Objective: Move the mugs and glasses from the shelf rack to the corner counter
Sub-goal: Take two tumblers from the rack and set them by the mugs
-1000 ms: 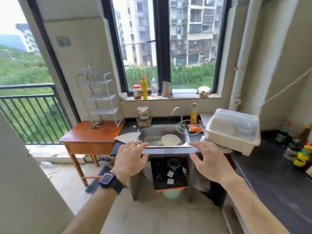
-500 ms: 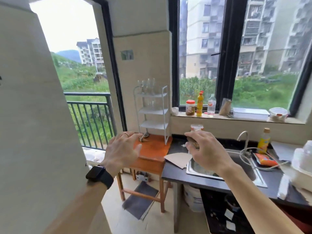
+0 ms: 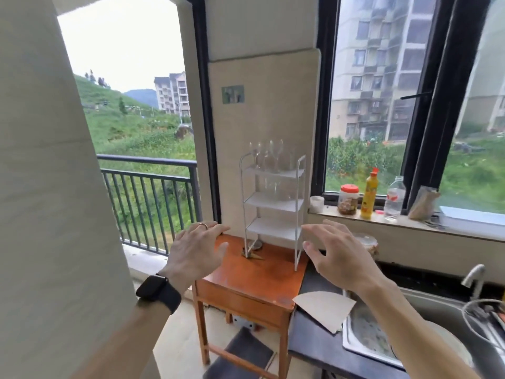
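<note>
A white three-tier shelf rack (image 3: pixel 273 203) stands on a small orange wooden table (image 3: pixel 257 277) against the wall. Several clear stemmed glasses (image 3: pixel 266 155) stand on its top shelf, and a few more glasses (image 3: pixel 273 187) show faintly on the middle shelf. My left hand (image 3: pixel 195 253) hovers open in front of the rack's lower left side, a ring on one finger and a black watch on the wrist. My right hand (image 3: pixel 334 255) is open too, held just right of the rack's bottom shelf. Neither hand touches anything.
A dark counter (image 3: pixel 322 343) with a steel sink (image 3: pixel 382 332) adjoins the table on the right; a beige paper piece (image 3: pixel 325 309) lies on it. The window sill holds a white cup (image 3: pixel 317 204), jar (image 3: pixel 348 199), yellow bottle (image 3: pixel 369 196) and water bottle (image 3: pixel 393 199). A wall edge (image 3: pixel 54 187) fills the left; a balcony railing (image 3: pixel 153 198) lies behind.
The view has swung left from the sink and closed in on the shelf rack. Both hands left the sink's edge and now hover open on either side of the rack.
</note>
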`<state>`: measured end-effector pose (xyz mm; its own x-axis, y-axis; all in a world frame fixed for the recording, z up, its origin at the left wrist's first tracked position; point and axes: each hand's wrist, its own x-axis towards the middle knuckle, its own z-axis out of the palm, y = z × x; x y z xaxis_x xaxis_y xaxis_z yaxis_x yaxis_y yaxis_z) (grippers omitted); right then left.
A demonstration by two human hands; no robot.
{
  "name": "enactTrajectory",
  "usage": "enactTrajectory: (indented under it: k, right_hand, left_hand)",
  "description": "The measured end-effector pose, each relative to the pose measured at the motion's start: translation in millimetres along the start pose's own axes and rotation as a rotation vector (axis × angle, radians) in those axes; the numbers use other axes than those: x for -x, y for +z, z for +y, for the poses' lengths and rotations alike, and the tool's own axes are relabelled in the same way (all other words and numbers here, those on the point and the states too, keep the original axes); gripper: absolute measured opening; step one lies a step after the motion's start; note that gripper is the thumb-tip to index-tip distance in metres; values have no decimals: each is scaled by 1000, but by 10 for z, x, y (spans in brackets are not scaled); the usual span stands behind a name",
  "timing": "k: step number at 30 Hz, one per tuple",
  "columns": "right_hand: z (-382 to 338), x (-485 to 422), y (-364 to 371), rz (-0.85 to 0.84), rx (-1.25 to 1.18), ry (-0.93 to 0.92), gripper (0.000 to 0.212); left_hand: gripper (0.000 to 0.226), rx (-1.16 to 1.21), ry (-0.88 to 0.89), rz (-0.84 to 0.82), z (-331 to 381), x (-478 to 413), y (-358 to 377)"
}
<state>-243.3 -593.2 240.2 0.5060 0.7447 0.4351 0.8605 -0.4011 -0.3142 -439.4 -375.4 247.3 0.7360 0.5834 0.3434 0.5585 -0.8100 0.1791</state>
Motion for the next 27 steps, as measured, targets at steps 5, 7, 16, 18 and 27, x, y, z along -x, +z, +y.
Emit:
enactTrajectory:
  k: [5, 7, 16, 18, 27]
  right_hand:
    - [248, -897, 212, 1, -1, -33, 45]
    - [344, -1234, 320, 8, -6, -30, 44]
    - [633, -2431, 1160, 4, -54, 45, 46]
    - [712, -2686, 1394, -7, -59, 81, 45]
    - [958, -3568, 2232, -61, -47, 327, 45]
  left_hand:
    - [48, -10, -29, 13, -153, -937, 91]
    - [46, 3, -36, 42, -208, -1247, 170]
    - [40, 88, 77, 82, -581, -2615, 786]
    - [41, 107, 120, 55, -687, -3001, 1000]
    - [45, 247, 222, -230, -949, -4386, 1960]
